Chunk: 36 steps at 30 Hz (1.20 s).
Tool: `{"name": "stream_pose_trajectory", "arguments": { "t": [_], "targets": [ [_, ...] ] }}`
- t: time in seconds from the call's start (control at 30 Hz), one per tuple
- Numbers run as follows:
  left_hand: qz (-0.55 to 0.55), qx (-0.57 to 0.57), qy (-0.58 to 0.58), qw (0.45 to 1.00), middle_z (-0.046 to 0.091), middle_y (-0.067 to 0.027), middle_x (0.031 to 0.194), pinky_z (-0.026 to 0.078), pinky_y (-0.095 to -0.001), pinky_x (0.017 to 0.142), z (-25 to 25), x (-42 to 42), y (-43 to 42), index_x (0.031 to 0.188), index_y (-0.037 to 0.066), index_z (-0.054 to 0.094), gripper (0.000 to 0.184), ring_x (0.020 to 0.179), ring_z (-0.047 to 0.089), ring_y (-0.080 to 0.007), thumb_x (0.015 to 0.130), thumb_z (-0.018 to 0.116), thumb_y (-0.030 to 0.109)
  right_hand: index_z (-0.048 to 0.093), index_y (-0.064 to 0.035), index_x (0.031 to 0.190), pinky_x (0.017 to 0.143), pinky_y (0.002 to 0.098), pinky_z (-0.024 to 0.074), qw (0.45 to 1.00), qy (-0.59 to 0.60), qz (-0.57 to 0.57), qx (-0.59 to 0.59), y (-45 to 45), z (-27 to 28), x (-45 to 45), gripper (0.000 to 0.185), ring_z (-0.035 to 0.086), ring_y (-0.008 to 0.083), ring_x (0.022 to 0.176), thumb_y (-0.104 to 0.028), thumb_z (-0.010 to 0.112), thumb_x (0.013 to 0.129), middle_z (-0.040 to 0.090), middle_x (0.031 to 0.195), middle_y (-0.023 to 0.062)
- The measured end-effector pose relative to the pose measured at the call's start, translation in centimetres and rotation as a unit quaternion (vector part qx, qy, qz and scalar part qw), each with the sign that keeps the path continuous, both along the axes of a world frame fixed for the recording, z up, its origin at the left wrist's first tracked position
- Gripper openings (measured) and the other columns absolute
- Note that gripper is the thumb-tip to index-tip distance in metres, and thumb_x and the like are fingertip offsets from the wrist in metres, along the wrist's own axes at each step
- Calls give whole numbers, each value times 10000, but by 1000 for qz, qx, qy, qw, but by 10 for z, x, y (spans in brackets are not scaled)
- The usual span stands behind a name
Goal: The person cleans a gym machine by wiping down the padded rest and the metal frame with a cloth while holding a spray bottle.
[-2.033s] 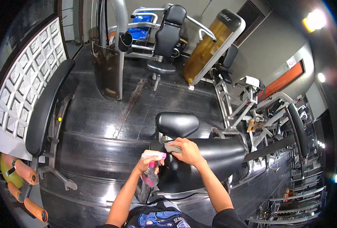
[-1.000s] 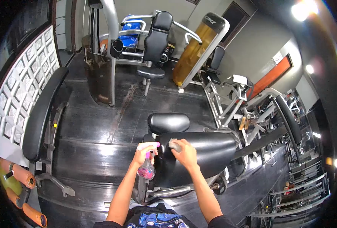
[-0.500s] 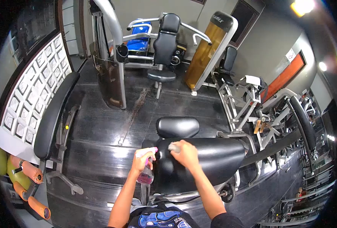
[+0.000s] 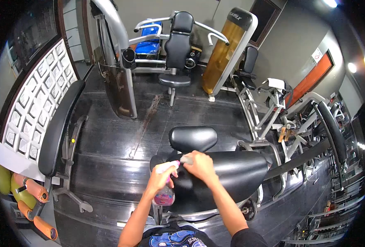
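My left hand is wrapped round the neck of a clear spray bottle with a white and pink head and pinkish liquid inside. Its nozzle points right, close to a greyish cloth pinched in my right hand. Both hands are over the near-left end of a long black padded bench, and the two are almost touching. A smaller black pad lies just beyond the bench.
Another black bench stands at the left, near orange foam rollers. Ahead are a black seated machine and a gold-sided weight tower. Metal-framed machines line the right.
My left hand has moved right with the bottle, bringing the nozzle near the cloth. My right hand has shifted only slightly and still holds the cloth.
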<state>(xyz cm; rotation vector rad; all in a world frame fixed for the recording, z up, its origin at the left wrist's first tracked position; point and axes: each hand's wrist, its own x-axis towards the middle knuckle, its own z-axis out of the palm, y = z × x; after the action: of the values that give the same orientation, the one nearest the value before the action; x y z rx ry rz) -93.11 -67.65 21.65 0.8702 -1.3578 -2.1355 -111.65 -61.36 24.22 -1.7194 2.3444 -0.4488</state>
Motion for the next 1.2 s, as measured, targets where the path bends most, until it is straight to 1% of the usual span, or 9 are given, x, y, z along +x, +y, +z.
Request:
{"name": "stream_pose_trajectory", "arguments": {
  "t": [0.13, 0.2, 0.27, 0.37, 0.6, 0.83, 1.07, 1.13, 1.2],
  "targets": [
    [-38, -11, 31, 999, 631, -115, 819, 514, -285, 426, -8, -4, -6, 1193, -50, 605, 336, 588, 627, -190, 974, 524, 191, 738, -229, 1072, 839, 434, 549, 995, -74, 14, 66, 6, 9, -11, 349, 689, 325, 927, -338, 732, 741, 709, 1057, 122],
    [-50, -4, 25, 998, 626, -118, 829, 508, -282, 429, -5, -3, -9, 1215, -42, 594, 344, 542, 619, -192, 985, 521, 203, 754, -247, 1038, 819, 434, 556, 994, -39, -32, 96, 9, 22, -30, 337, 702, 315, 887, -374, 740, 725, 730, 939, 120],
    [-79, -16, 37, 996, 624, -120, 828, 505, -283, 433, -2, -2, -11, 1216, -36, 597, 346, 503, 611, -192, 985, 527, 213, 762, -245, 1008, 811, 431, 558, 990, 42, -50, 127, 5, 16, -55, 315, 703, 310, 884, -377, 740, 723, 731, 941, 112],
    [-90, -8, 17, 996, 624, -115, 812, 505, -285, 439, 1, -5, -13, 1199, -31, 610, 345, 491, 610, -189, 981, 536, 225, 765, -213, 998, 825, 443, 550, 987, 24, -71, 143, -13, 11, -61, 327, 700, 318, 882, -387, 738, 722, 726, 934, 125],
    [-83, 9, -24, 996, 623, -96, 773, 497, -279, 438, 5, -7, -12, 1157, -24, 643, 344, 466, 604, -178, 967, 562, 250, 758, -184, 993, 819, 441, 546, 997, -36, 60, 25, -35, -10, -30, 301, 689, 345, 877, -349, 715, 745, 720, 932, 142],
    [-75, 10, 11, 997, 630, -108, 786, 509, -288, 437, -1, -5, -11, 1150, -40, 634, 340, 461, 604, -188, 960, 569, 235, 763, -245, 1028, 871, 438, 549, 974, 38, -39, 220, -41, -2, -79, 357, 700, 313, 931, -449, 713, 739, 727, 986, 132],
    [-81, 27, 60, 995, 642, -104, 774, 508, -277, 431, -9, 2, -15, 1124, -33, 650, 293, 478, 610, -171, 951, 582, 193, 756, -195, 984, 844, 450, 541, 972, -102, 198, 67, -55, -5, -4, 254, 674, 353, 948, -344, 684, 791, 705, 1035, 119],
    [-76, 27, 65, 995, 639, -127, 779, 515, -292, 421, -7, 2, -15, 1079, -45, 629, 280, 469, 616, -198, 950, 581, 200, 757, -206, 994, 850, 447, 540, 974, -84, 196, 78, -54, 0, -10, 289, 670, 348, 965, -383, 700, 773, 712, 1025, 117],
    [-69, 25, 72, 995, 636, -149, 785, 522, -306, 410, -7, 2, -16, 1033, -56, 608, 277, 460, 622, -225, 948, 579, 206, 759, -233, 1016, 859, 435, 544, 967, -55, 126, 217, -58, 17, -29, 335, 681, 325, 962, -426, 713, 747, 722, 1015, 108]
  ]
}}
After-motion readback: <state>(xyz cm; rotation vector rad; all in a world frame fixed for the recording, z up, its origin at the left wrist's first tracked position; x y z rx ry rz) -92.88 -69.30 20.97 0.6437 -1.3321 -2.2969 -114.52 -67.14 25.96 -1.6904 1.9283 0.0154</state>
